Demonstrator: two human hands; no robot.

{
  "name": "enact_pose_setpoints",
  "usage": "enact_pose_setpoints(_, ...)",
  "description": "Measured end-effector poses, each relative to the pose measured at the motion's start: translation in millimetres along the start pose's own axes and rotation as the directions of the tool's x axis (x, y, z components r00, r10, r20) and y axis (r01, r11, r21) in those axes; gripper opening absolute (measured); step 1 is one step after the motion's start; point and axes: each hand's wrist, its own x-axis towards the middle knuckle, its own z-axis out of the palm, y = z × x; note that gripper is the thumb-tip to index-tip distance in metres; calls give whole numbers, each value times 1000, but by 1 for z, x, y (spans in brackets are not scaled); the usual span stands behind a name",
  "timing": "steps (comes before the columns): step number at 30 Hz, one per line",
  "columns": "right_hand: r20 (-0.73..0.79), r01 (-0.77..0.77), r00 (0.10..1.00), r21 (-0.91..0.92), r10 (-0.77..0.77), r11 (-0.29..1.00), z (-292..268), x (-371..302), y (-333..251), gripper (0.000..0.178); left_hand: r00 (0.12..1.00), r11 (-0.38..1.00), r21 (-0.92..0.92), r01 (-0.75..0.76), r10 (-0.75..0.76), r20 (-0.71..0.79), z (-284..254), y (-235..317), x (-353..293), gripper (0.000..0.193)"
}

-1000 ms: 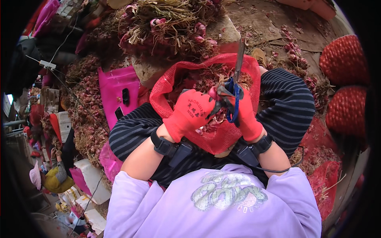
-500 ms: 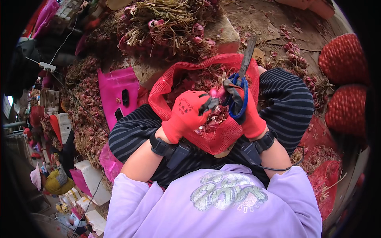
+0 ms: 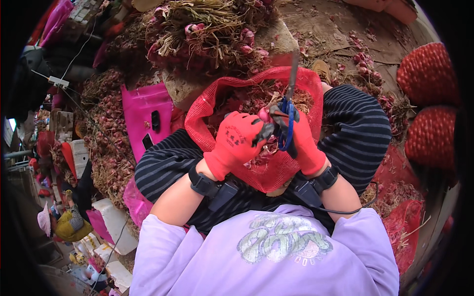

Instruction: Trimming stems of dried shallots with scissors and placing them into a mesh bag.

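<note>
Your red-gloved left hand (image 3: pixel 239 140) has its dark fingertips pinched on a small shallot (image 3: pixel 264 114), which sits between your hands over the open red mesh bag (image 3: pixel 269 177). Expect it to be light and firm, its papery skin apt to slip; hold it by the round bulb. Your right hand (image 3: pixel 305 145) wraps the blue handles of the scissors (image 3: pixel 286 130), blades pointing away from you; seen edge-on, their opening can't be told.

Around you, left to right: a loose shallot heap (image 3: pixel 101 143), a magenta sheet (image 3: pixel 136 106), a dry-stalked shallot bundle (image 3: pixel 212 22) by a pale block (image 3: pixel 279 39), and filled red sacks (image 3: pixel 429 74). The bag's raised far rim lies behind the blades and could snag them.
</note>
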Motion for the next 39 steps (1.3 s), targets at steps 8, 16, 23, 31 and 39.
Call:
enact_pose_setpoints(8,86,228,968,88,-235,970,-13,10,-12,32,969,881,-406,244,-234,74,4,-4,-7,31)
enact_pose_setpoints(16,88,197,979,-211,-182,957,-1,4,-20,28,827,48,-894,446,-404,391,-8,-7,4,29)
enact_pose_setpoints(23,59,-132,990,55,129,990,-27,17,18,33,786,138,-965,222,-612,94,21,-2,4,30)
enact_pose_setpoints(31,273,89,960,-91,-62,992,-4,5,-13,36,850,253,-887,386,-470,236,-13,-9,13,36)
enact_pose_setpoints(39,178,145,978,-217,-107,965,6,1,-18,25,855,220,-912,345,-474,210,-2,-19,6,28)
